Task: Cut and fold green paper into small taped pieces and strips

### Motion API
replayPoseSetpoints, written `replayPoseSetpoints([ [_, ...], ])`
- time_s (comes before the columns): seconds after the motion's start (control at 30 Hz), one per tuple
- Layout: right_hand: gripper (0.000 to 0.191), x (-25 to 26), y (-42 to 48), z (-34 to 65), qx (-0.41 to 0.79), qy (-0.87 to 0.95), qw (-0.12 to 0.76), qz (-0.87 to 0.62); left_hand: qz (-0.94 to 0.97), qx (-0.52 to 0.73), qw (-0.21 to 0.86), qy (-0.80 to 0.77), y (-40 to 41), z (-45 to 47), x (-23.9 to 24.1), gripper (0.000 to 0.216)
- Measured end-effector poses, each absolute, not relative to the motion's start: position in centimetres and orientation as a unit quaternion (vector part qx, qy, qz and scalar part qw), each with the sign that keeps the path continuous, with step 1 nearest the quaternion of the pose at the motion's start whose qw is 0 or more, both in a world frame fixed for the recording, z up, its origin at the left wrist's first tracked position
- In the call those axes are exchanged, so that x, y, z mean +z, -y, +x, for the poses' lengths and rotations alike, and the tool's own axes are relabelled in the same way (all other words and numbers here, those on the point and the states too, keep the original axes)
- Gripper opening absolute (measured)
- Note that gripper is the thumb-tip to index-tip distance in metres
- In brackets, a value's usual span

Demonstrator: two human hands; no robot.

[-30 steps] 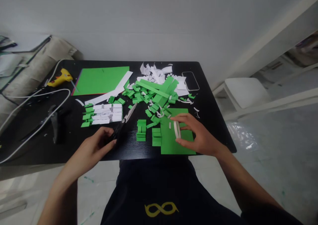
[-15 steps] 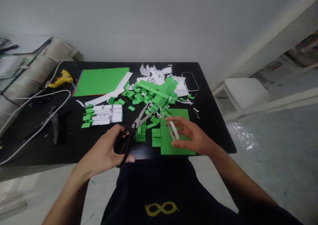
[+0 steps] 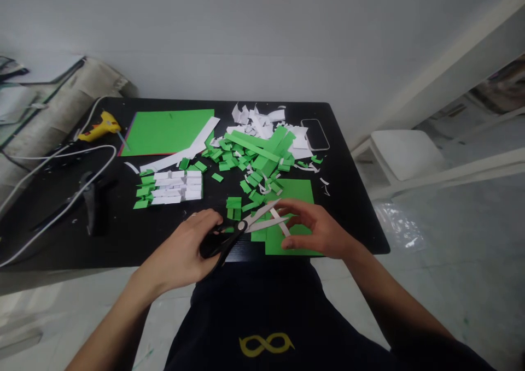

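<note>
Left hand (image 3: 186, 248) has its fingers clenched through the black handles of the scissors (image 3: 241, 228), which have swung round from pointing up at the scrap pile (image 3: 254, 152) to pointing right, blades open at the white strip (image 3: 285, 230). Right hand (image 3: 318, 230) is still pinching that strip over the green sheet (image 3: 297, 188), near the front edge of the surface (image 3: 123, 240).

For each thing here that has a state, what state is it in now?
scissors, blades open, held in left hand
white strip, pinched by right hand, crossing the blades
phone, lying flat, screen dark
glue gun, lying on its side
green sheet, lying flat
</note>
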State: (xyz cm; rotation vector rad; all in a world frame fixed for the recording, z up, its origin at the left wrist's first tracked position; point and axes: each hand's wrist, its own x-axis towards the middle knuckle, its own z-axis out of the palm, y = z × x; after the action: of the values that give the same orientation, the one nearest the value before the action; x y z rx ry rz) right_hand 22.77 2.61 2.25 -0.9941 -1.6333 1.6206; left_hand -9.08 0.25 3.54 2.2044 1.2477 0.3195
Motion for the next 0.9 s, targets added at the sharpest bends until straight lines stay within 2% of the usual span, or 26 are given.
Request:
replayPoseSetpoints([
  [0.5, 0.065, 2.55, -2.52, 22.76, 0.601, 0.635, 0.284, -0.394, 0.843, 0.141, 0.258, -0.450, -0.02, -9.36, 4.36, 0.013],
  [0.8, 0.049, 2.66, -2.23, 22.46, 0.583, 0.658, 0.284, -0.383, 0.842, 0.154, 0.201, -0.477, -0.28, -9.28, 3.83, 0.022],
  [0.9, 0.049, 2.70, -2.17, 22.52, 0.598, 0.658, 0.274, -0.367, 0.835, 0.153, 0.204, -0.487, -0.52, -9.41, 3.60, 0.024],
])
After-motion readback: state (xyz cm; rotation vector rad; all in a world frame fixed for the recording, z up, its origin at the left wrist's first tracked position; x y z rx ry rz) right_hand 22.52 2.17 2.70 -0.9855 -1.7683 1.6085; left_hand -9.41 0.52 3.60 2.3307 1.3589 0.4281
